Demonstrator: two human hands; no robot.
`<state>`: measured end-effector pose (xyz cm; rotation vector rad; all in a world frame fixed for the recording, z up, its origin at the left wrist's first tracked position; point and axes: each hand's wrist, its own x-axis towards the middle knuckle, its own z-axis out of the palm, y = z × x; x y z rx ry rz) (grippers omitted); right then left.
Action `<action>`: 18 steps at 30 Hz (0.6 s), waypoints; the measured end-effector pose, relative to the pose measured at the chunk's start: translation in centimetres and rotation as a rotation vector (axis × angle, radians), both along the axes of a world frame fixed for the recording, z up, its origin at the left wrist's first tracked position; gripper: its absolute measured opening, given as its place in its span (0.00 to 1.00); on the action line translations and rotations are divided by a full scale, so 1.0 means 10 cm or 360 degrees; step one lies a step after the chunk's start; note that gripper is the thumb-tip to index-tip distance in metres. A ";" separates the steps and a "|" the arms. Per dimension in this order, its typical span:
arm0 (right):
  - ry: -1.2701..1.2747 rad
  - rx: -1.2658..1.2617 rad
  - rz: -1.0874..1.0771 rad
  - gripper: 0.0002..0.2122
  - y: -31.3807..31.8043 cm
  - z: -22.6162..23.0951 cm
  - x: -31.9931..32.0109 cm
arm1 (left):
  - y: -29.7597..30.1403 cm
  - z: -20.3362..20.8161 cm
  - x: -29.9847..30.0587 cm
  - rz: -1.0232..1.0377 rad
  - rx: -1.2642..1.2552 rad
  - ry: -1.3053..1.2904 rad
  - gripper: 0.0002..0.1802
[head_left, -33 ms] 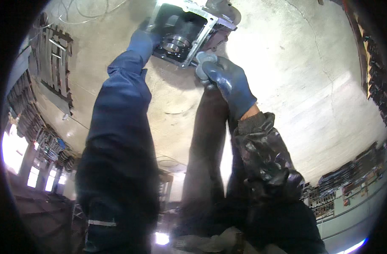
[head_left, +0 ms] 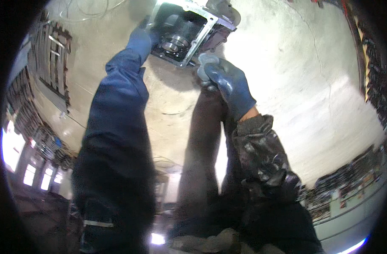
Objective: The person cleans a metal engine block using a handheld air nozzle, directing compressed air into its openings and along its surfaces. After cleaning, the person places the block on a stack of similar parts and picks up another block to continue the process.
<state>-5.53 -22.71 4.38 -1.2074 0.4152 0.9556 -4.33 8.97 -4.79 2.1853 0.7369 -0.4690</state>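
An open box-shaped metal housing (head_left: pixel 196 42) sits tilted at the top of the view. Its bright rectangular flange has bolt holes, and a shiny ring-shaped bore (head_left: pixel 171 45) shows in the dark inside. My left hand (head_left: pixel 139 42), in a blue glove, is against the left side of the housing; its fingers are partly lost in shadow and seem to grip that wall. Just below the flange's lower right corner, my right hand (head_left: pixel 225 78), in a blue glove with grey fingertips, is closed in a pinch. What lies between its fingers is too small to make out.
Pale concrete floor (head_left: pixel 286 84) with a crack surrounds the housing. Thin wire loops (head_left: pixel 90 15) lie at the top left, beside a dark slatted rack (head_left: pixel 54 63). My dark-trousered legs (head_left: pixel 204 148) stand below. Stacked metal parts (head_left: pixel 350 169) line the right.
My right hand has drawn slightly back from the housing's corner. The left hand stays at the housing's side, and the whole view has shifted a little.
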 end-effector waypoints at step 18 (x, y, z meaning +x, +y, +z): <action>0.0143 -0.0618 0.0288 0.21 0.14 0.38 0.06 | -0.58 0.35 -0.76 0.1179 -0.0981 -0.0924 0.38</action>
